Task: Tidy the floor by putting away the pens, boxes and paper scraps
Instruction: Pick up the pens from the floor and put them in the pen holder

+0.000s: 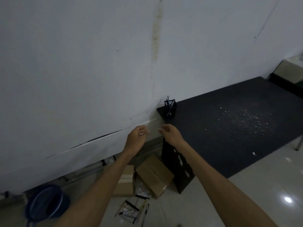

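we face a pale wall (82, 63) with a long tear low down, and against it a black table (229, 136) speckled with white paper scraps (244, 122), a mesh pen holder (170, 108) with a few pens standing at its near corner. on the floor below sit two cardboard boxes (154, 176) beside the table's side panel, a dark blue bin (46, 203) off to the left, and a scatter of pens (132, 210) in front of the boxes. our left hand (136, 139) and right hand (170, 133) hang raised near each other before the wall, fingers loosely curled and empty, well above the boxes and pens, with our forearms partly covering them.
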